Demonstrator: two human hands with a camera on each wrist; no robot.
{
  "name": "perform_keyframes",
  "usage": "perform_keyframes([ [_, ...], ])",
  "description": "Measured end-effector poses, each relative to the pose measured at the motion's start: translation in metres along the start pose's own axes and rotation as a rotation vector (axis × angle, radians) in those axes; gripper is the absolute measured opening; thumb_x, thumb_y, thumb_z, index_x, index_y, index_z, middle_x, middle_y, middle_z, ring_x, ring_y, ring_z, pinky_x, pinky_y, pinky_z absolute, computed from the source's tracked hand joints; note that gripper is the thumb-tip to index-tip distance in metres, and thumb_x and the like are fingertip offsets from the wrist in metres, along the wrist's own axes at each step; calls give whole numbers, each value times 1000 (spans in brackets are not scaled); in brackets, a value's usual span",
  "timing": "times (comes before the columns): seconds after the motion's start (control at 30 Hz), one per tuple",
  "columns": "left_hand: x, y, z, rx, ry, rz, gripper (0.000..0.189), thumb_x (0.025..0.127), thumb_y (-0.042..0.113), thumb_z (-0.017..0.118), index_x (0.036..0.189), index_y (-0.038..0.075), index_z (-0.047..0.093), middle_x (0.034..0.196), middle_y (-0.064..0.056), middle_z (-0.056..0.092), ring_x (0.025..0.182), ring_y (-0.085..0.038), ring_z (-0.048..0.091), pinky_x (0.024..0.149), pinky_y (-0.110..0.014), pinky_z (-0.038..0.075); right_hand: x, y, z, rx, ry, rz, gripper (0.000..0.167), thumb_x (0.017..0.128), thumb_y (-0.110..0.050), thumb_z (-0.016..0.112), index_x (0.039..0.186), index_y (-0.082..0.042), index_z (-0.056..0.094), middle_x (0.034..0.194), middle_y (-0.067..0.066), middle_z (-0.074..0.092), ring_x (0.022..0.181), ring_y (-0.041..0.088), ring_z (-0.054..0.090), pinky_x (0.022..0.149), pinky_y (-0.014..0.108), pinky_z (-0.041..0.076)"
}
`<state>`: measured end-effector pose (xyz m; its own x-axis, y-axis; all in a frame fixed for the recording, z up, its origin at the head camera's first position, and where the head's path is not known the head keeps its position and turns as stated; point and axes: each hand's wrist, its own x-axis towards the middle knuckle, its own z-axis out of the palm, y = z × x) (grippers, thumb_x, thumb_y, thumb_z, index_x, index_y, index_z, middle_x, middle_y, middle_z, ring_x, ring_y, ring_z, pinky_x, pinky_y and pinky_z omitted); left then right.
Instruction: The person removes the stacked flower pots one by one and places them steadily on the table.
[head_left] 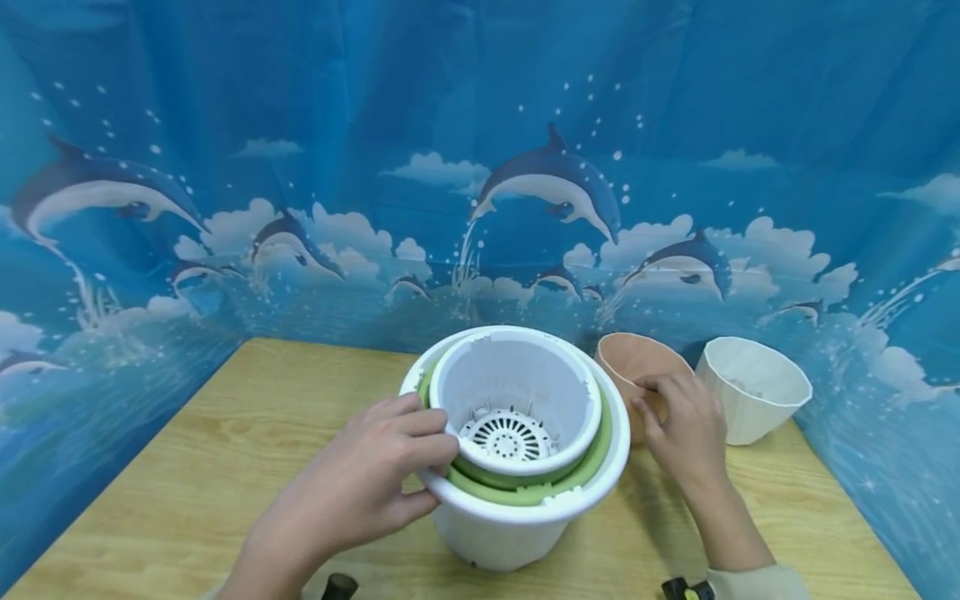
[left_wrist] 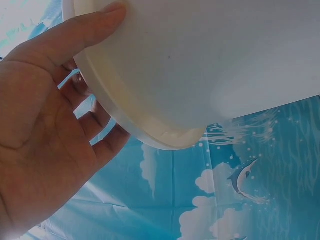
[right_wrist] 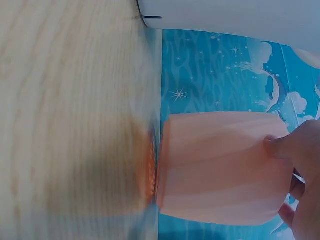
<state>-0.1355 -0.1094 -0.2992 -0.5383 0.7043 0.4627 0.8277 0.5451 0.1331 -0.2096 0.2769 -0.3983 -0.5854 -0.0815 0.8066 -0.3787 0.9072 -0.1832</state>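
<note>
A large white flowerpot (head_left: 495, 533) stands in the middle of the table, with a green pot (head_left: 525, 493) and a smaller white pot (head_left: 517, 375) nested inside it. Slots pierce the floor of the innermost one. My left hand (head_left: 375, 467) grips the rim at its left side, thumb outside and fingers over the edge; the left wrist view shows the thumb against the outer wall. To the right, my right hand (head_left: 686, 425) pinches the near rim of an orange flowerpot (head_left: 637, 358). In the right wrist view the orange pot's base is close over the tabletop.
A white faceted pot (head_left: 753, 383) stands at the back right, beside the orange one, with small pale bits inside. Behind the wooden table (head_left: 187, 467) hangs a blue curtain (head_left: 375, 100) printed with dolphins. Dark objects show at the bottom edge near both wrists.
</note>
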Motion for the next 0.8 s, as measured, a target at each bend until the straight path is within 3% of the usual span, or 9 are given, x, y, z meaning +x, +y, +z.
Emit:
perform_keyframes([
  [0.27, -1, 0, 0, -1, 5, 7, 33, 73, 25, 87, 79, 30, 55, 83, 20, 47, 80, -5, 40, 72, -26, 41, -2, -1, 1, -49, -45, 37, 26, 70, -1, 83, 93, -5, 71, 90, 13, 69, 89, 35, 61, 72, 54, 44],
  [0.43, 1, -1, -1, -9, -11, -2, 33, 74, 24, 86, 79, 30, 55, 82, 20, 46, 79, -6, 40, 71, -26, 39, -2, -1, 2, -64, -32, 59, 28, 72, -1, 84, 95, -5, 70, 91, 13, 69, 88, 34, 62, 69, 52, 46],
  [0.8, 0, 0, 0, -1, -13, -17, 34, 72, 25, 87, 78, 31, 54, 81, 21, 44, 80, -5, 39, 72, -26, 40, -3, 2, 2, -99, -11, 62, 24, 71, 0, 84, 85, -9, 67, 84, 9, 66, 81, 31, 62, 63, 48, 44],
])
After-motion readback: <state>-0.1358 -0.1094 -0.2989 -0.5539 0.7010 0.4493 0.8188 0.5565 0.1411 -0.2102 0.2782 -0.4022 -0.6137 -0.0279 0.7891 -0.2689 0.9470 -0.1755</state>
